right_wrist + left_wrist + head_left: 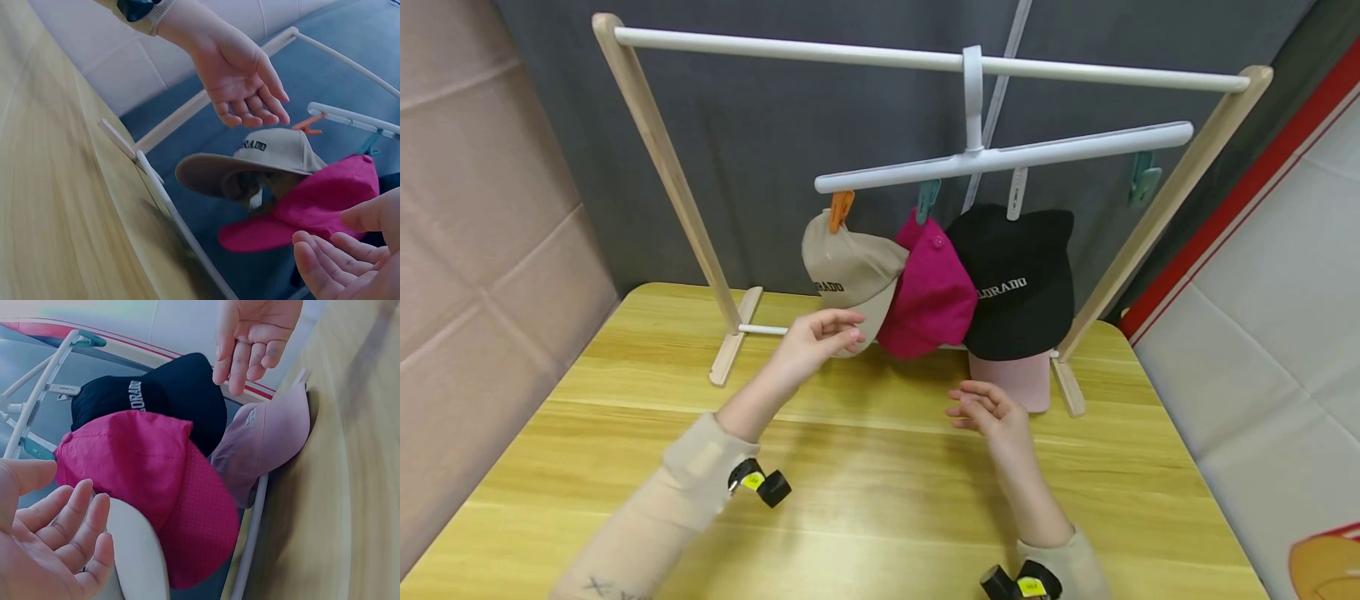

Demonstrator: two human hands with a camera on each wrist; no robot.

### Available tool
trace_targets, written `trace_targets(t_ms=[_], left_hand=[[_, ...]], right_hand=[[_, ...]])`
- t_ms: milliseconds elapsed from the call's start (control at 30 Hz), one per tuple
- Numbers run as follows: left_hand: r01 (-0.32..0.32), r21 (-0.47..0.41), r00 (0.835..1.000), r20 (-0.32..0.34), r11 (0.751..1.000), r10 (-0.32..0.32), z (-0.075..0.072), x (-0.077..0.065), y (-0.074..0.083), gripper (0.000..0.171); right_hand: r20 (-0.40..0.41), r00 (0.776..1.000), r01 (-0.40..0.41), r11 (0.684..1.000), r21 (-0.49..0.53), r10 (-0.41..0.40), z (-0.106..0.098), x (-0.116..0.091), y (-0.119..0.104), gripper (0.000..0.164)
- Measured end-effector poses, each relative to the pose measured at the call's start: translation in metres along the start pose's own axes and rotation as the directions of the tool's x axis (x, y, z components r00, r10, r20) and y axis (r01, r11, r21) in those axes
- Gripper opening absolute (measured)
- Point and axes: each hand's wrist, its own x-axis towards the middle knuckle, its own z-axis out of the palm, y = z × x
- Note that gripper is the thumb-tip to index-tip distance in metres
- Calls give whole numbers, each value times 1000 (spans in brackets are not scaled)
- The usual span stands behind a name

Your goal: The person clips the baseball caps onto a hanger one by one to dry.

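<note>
A white clip hanger [1045, 152] hangs tilted, its left end lower. From it hang a beige cap [853, 262] under an orange clip [841, 212], a magenta cap [928, 296] under a teal clip [927, 202] and a black cap [1022, 292] under a white clip [1017, 193]. A light pink cap [272, 431] sits low behind the black one, partly hidden. My left hand [816, 340], fingers relaxed, is in front of the beige cap's brim; contact is unclear. Below the black cap my right hand [997, 418] hovers with loose fingers, holding nothing.
The hanger's hook sits over the white top rod [850, 52] of a wooden-legged rack [677, 175]. A green clip [1144, 181] dangles near the hanger's right end. The rack stands on a wood-grain table [850, 517], before a grey backdrop [760, 167].
</note>
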Motion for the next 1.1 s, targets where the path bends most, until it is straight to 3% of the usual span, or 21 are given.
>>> trace_targets(t_ms=[100,267,333,433,700,967,1100], left_hand=[[7,-10,1000,6,1000,-7,4,-1,-1,29],[25,-14,1000,11,1000,-24,9,-2,-6,28],[31,-26,999,16,999,-30,11,-2,-8,28],[48,-35,999,19,998,-48,15,-3,-11,26],[85,-32,996,11,996,-84,28,-4,-21,27],[137,-49,990,34,989,-136,41,-5,-32,29],[155,-54,987,42,986,-153,47,-10,-27,26]], right_hand=[[49,994,90,993,78,-94,-18,7,25,28],[100,977,169,971,171,-188,-46,17,60,28],[75,984,152,979,132,-163,-50,14,56,30],[76,985,144,981,130,-155,-67,19,72,30],[-71,997,36,998,53,-32,-94,20,90,41],[-122,992,40,999,10,-38,-112,16,83,46],[-137,989,55,998,5,-54,-122,16,81,48]])
